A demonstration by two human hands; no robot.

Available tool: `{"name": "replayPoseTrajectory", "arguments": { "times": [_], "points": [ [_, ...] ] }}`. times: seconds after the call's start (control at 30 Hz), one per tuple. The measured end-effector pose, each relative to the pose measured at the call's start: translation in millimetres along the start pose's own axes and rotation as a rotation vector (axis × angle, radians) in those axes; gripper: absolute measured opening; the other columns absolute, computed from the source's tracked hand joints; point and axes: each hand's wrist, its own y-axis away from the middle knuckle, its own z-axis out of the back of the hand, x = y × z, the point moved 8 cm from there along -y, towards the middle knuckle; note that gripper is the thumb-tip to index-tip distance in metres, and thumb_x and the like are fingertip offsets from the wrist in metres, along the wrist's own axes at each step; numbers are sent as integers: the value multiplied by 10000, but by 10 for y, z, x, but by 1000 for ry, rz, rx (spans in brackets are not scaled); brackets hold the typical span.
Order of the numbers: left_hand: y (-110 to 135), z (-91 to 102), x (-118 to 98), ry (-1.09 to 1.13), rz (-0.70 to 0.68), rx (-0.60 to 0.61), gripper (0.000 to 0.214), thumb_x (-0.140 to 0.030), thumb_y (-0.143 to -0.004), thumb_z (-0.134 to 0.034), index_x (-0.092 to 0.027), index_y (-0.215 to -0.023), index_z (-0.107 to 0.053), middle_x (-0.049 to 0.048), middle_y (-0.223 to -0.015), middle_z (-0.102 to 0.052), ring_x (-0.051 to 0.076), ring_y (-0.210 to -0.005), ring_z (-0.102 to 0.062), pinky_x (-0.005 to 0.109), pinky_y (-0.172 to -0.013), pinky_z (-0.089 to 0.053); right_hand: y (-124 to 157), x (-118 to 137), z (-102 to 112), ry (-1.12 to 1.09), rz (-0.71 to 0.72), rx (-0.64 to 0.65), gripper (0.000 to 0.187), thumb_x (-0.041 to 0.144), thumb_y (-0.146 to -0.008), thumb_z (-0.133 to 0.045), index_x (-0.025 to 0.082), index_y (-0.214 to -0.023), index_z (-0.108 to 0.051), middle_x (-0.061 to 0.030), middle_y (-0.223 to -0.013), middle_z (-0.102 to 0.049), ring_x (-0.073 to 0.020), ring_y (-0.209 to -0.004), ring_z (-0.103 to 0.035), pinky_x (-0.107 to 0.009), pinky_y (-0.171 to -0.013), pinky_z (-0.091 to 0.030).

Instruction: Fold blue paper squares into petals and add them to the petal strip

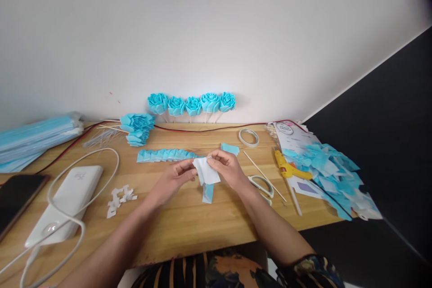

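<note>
Between my two hands is a small white piece of fabric (207,172), held up over the middle of the table. My left hand (179,174) pinches its left edge, and my right hand (225,167) grips its upper right corner. Under it a light blue strip (208,193) hangs or lies; I cannot tell whether it is joined to the white piece. Just behind my left hand lies a row of folded blue petals (165,155). A small blue piece (230,148) rests behind my right hand. Scissors (262,185) lie partly hidden by my right forearm.
Several blue fabric roses (193,106) lean on the wall, more (137,127) lie at left. A tape roll (249,137), wooden stick (265,176), yellow glue gun (290,167) and blue scrap pile (330,166) are right. A white power bank (67,202) with cable and a phone (20,200) are left.
</note>
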Motion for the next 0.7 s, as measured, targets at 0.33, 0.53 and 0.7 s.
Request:
{"name": "replayPoseTrajectory", "arguments": {
  "times": [0.33, 0.53, 0.7],
  "points": [
    [12, 19, 48, -73, 43, -30, 293, -404, -745, -689, -155, -621, -594, -30, -572, -502, 104, -564, -425, 233, -574, -338, -1, -15, -17, 42, 33, 28, 236, 418, -816, -633, 185, -823, -670, 1, -738, -639, -130, -662, -562, -237, -608, -436],
    [10, 175, 51, -17, 20, -218, 303, -410, -749, -673, -161, -619, -559, -25, -561, -544, 105, -547, -451, 236, -570, -351, 0, 45, -64, -99, 73, 119, 412, 444, -932, -430, 221, -1253, -558, -50, -950, -706, -203, -929, -635, -364, -903, -448],
    [8, 224, 61, 16, -17, -268, 281, -393, -772, -658, -157, -655, -560, -30, -591, -564, 90, -544, -453, 228, -578, -345, 3, 23, -158, -202, 61, 212, 539, 415, -897, -532, 256, -1388, -376, -68, -1105, -655, -202, -998, -614, -359, -896, -452]
  ]
}}
